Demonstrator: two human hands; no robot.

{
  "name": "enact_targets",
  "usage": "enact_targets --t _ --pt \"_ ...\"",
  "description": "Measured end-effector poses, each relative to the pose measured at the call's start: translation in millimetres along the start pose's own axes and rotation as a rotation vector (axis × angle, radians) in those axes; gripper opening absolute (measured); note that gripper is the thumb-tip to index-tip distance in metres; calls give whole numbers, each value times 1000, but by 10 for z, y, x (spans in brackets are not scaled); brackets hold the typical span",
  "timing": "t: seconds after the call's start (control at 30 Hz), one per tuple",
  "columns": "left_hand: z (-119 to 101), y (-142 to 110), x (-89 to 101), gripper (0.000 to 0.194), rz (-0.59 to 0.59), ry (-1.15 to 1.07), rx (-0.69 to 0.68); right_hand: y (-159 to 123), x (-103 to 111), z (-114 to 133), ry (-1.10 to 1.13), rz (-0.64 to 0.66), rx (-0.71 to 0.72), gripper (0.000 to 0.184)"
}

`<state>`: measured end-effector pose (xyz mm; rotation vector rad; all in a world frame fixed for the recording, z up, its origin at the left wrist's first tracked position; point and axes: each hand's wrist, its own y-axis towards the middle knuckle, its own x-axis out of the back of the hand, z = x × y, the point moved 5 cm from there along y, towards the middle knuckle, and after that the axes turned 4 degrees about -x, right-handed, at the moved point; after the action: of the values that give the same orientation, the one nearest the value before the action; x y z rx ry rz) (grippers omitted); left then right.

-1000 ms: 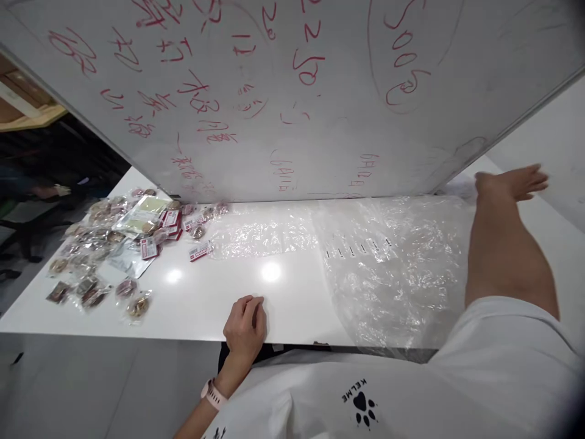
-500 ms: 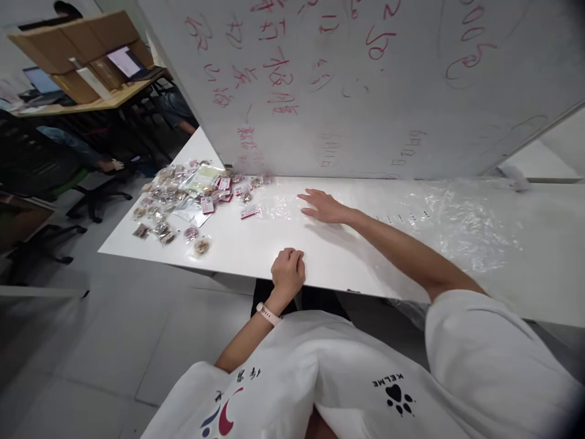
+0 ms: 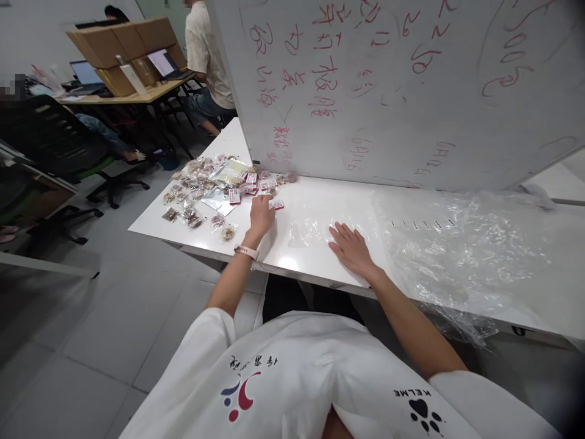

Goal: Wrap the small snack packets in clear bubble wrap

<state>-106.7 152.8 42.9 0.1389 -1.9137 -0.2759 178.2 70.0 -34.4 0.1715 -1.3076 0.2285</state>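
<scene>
My left hand reaches over the table with its fingers curled at a small red-and-white packet. Its fingers cover the packet's left end. My right hand lies palm down with fingers stretched, on the right part of a flat clear plastic bag. Left of my left hand is a pile of small clear sachets with brownish and pinkish contents. More red-and-white packets, a yellow-green packet and a silvery pouch lie among them.
A large crumpled clear plastic sheet covers the table's right side and hangs over its front edge. Behind the white table stands a whiteboard with red writing. Office chairs, a desk and people are at the left.
My left hand has moved from the table's front edge to the red-and-white packet. The right hand and the clear bag under it have come nearer to me. The view has turned left.
</scene>
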Motion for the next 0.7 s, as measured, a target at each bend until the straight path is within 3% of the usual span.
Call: enact_targets --t 0.1,0.23,0.33,0.47,0.57,0.7 --pt "117 279 -126 31 213 103 -47 -200 -23 58 3 -47 -13 63" --pt "128 460 -178 26 296 106 -149 -278 -6 112 6 -117 -12 59" --pt "194 716 -29 32 214 112 -191 -276 11 117 15 -156 8 56" --pt "373 1187 119 31 53 220 -137 -274 23 110 22 -185 17 54" --pt "464 1389 -22 32 117 308 -115 -275 24 109 20 -186 19 54" --pt "478 1414 -268 35 211 310 -162 -271 16 98 26 -187 14 55"
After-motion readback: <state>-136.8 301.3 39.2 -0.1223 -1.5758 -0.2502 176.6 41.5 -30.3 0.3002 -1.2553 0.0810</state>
